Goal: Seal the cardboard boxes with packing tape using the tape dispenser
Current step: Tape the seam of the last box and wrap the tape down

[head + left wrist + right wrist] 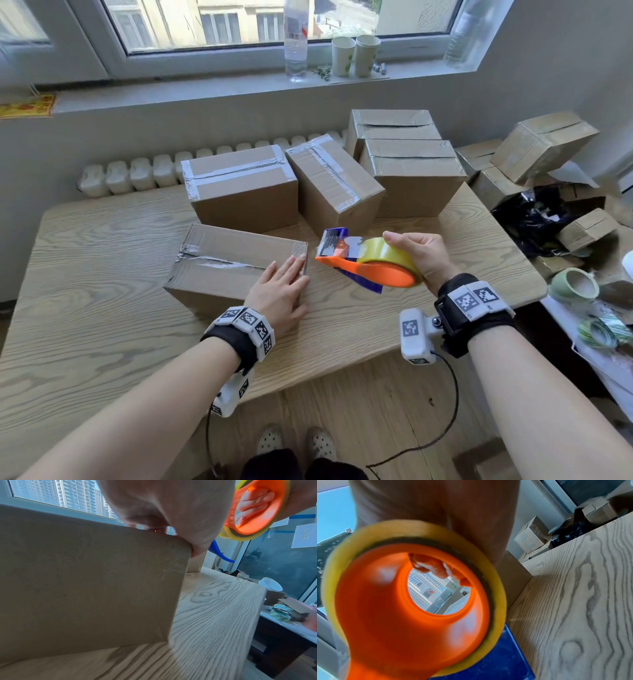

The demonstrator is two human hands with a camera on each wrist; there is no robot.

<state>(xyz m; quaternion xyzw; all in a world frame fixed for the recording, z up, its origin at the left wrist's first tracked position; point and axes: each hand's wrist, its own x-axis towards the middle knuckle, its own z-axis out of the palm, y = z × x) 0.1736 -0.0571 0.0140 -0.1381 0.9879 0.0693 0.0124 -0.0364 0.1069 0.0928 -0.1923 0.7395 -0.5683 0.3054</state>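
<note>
A flat cardboard box point(222, 263) lies near the front of the wooden table point(102, 325), with clear tape along its top seam. My left hand point(279, 291) rests flat on the box's right end, fingers straight; in the left wrist view the box side point(85, 588) fills the picture under the hand point(163, 507). My right hand point(419, 257) grips the orange and blue tape dispenser point(363, 267) by its yellowish tape roll point(387, 250), held in the air just right of the box. The right wrist view shows the roll point(419, 534) and fingertips point(435, 566) curled inside the orange core point(393, 615).
Several taped boxes point(243, 188) stand at the back of the table, one stacked on another at the right. More boxes point(544, 144), a black bag and tape rolls point(575, 284) crowd a side surface to the right. A bottle point(296, 37) and paper cups stand on the windowsill.
</note>
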